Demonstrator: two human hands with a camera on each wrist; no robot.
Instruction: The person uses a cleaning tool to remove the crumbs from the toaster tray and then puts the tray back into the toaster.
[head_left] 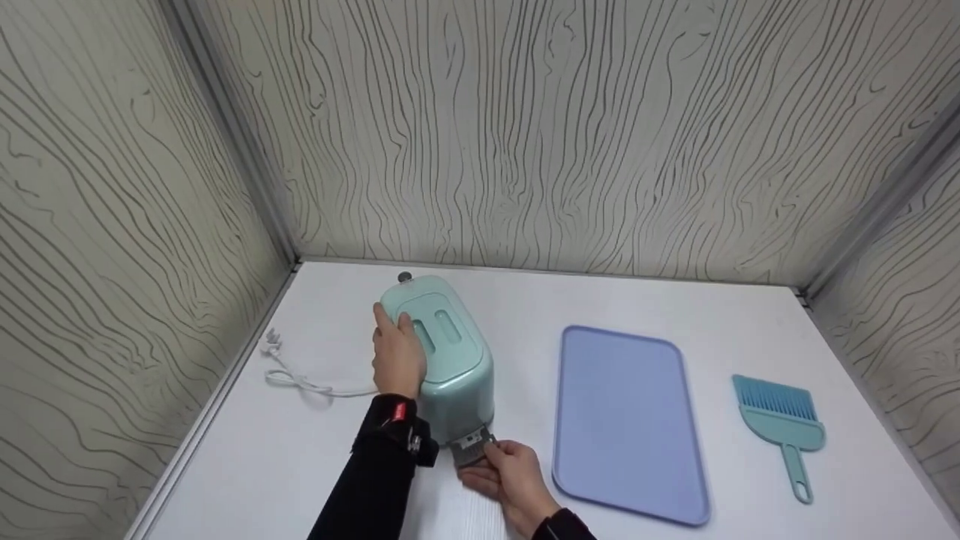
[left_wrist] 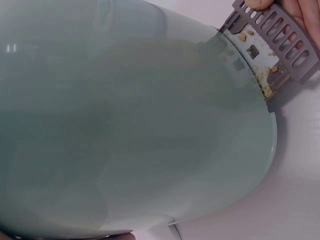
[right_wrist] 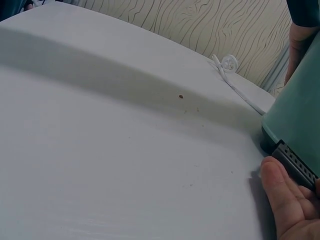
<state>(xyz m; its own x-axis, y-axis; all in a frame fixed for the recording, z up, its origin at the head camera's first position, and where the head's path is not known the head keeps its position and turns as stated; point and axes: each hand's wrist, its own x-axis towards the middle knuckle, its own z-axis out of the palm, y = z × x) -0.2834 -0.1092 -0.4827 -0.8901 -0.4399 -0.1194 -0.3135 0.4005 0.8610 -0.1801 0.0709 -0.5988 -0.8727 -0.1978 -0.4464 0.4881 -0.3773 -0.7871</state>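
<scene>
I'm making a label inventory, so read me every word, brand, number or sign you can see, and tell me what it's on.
No readable text in any view.
Toaster: no lettering visible on the sides shown.
Crumb tray: none visible.
Blue tray and brush: none visible.
Red patch on the left wristband: too small to tell whether it carries any.
Plug: too small to tell.
</scene>
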